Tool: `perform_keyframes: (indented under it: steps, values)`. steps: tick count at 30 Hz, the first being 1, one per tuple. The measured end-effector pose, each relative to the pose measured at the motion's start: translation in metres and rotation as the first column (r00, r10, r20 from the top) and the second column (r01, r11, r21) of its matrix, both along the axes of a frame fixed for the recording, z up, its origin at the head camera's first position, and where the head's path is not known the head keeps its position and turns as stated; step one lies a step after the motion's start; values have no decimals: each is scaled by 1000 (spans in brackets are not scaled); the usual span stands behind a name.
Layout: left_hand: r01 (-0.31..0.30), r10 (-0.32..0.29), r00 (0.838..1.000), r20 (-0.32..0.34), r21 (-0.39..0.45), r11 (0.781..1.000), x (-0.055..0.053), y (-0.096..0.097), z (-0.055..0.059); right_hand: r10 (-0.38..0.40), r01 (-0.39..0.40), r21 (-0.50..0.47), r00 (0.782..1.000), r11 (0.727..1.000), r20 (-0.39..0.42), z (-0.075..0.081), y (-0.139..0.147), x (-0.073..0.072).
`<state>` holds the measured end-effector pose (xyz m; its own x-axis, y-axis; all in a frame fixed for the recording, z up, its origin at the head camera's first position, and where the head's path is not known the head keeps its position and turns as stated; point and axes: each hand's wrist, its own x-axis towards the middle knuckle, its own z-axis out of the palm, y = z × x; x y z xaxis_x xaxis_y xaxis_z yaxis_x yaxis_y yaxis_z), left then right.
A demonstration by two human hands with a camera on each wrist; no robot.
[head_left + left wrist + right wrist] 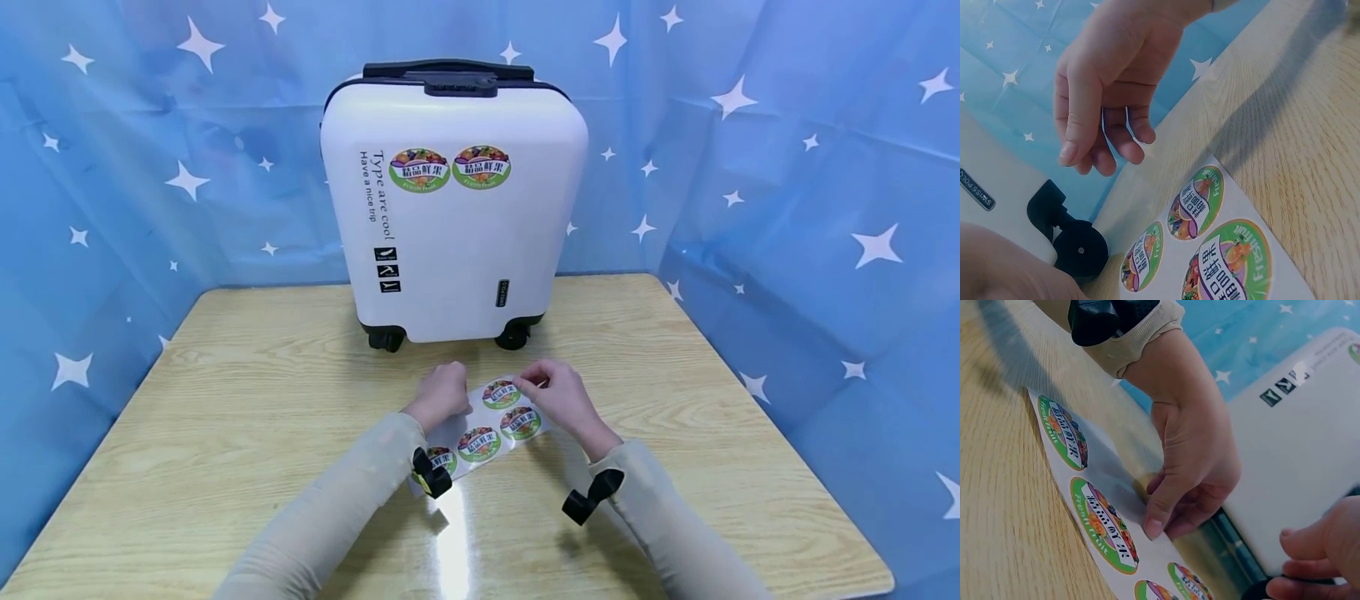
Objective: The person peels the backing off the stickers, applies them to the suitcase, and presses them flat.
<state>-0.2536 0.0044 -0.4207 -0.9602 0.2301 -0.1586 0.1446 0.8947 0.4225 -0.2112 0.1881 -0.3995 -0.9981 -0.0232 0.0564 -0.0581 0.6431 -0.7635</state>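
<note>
A white sheet (450, 430) of round fruit stickers lies aslant on the table in front of the white suitcase (457, 242). My left hand (441, 393) pinches its far edge; in the right wrist view the thumb of that left hand (1194, 447) presses on top, the other fingertips partly hidden behind. Over the sheet's right end is my right hand (561, 400), nearest the top right sticker (501, 393). The left wrist view shows this right hand (1116, 75) above the sheet, fingers loosely bent and holding nothing. Several stickers remain visible on the sheet.
Two matching stickers, a left one (418, 171) and a right one (482, 167), sit side by side on the suitcase's upper front. The suitcase stands upright on black wheels (513, 336) at the back of the wooden table (247, 400). A blue star-patterned curtain (787, 183) surrounds it.
</note>
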Motion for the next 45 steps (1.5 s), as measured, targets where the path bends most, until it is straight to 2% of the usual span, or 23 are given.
perform_keyframes:
  steps: [9,20,25,31,39,45]
  values:
    - [7,-7,1000,1,59,998,2,-7,1,19,-19,-3,1000,1000,-3,-4,-1,2]
    - [11,-13,1000,9,165,986,-1,-14,14,20,-20,11,999,1000,26,-2,-1,-1]
    - [19,-21,1000,10,177,984,1,-16,22,42,-42,41,999,998,-3,-3,-2,-1]
    - [36,-42,999,27,193,980,5,-16,30,25,-26,49,1000,998,18,-3,-6,0]
    - [67,-80,995,55,204,977,8,-16,34,42,-44,66,999,997,29,-10,-12,1]
    - [123,-127,992,10,208,970,10,-14,34,51,-52,65,999,996,20,-14,-14,3]
